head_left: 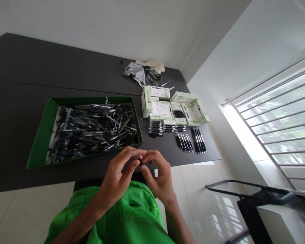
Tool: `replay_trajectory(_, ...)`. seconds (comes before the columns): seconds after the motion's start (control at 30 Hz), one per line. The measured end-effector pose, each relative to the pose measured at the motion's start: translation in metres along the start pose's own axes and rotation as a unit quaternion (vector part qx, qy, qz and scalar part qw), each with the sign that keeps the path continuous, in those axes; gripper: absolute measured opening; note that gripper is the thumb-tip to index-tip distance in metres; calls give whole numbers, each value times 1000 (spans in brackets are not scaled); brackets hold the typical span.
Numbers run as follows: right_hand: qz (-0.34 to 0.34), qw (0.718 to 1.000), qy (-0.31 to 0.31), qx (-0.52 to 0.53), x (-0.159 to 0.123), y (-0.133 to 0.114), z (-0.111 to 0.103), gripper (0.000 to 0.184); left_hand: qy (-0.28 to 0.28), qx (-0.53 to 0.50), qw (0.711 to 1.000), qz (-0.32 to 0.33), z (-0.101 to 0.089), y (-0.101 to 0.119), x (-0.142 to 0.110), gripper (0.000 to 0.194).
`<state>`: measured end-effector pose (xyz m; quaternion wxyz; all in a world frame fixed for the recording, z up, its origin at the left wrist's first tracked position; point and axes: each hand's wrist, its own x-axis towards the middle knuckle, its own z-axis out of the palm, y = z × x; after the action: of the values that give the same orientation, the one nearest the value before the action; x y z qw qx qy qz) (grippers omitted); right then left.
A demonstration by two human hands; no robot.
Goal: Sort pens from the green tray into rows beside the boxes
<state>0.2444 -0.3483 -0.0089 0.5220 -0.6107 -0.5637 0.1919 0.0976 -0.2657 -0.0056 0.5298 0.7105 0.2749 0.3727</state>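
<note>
Just past the table's front edge, my left hand (122, 171) and my right hand (159, 173) meet fingertip to fingertip. Between them is a small clear and dark piece (134, 155), apparently a pen seen nearly end-on; the fingers hide most of it. Both hands pinch at it with thumb and fingers. To the left, close to my left hand, a green box (38, 145) holds a heap of loose pens (96, 128) with clear and black parts. Right of my hands, several black-gripped pens (199, 140) lie side by side, next to another row of pens (184, 142).
White and green cartons (167, 113) stand behind stacked pens (155, 127). Farther back, a grey cloth (136, 72) and a cream cloth (154, 65) lie by more pens (151, 75). A black chair (254, 210) stands at the lower right, below a barred window.
</note>
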Motion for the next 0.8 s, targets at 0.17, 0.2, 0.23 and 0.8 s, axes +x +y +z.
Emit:
replay_trajectory(0.17, 71, 957, 161, -230, 1, 37, -41, 9, -8, -4, 1000, -21, -2, 2, -6, 28)
replay_trajectory(0.2, 87, 939, 186, -276, 2, 44, -51, 10, -5, -5, 1000, -23, -3, 3, -7, 28)
replay_trajectory(0.23, 93, 928, 200, -301, 3, 51, -60, 12, 0, -6, 1000, -23, -4, 4, -7, 28)
replay_trajectory(0.8, -96, 989, 15, -110, 32, -2, 8, 21, 142, 98, 984, 50, -122, -6, 24, 16)
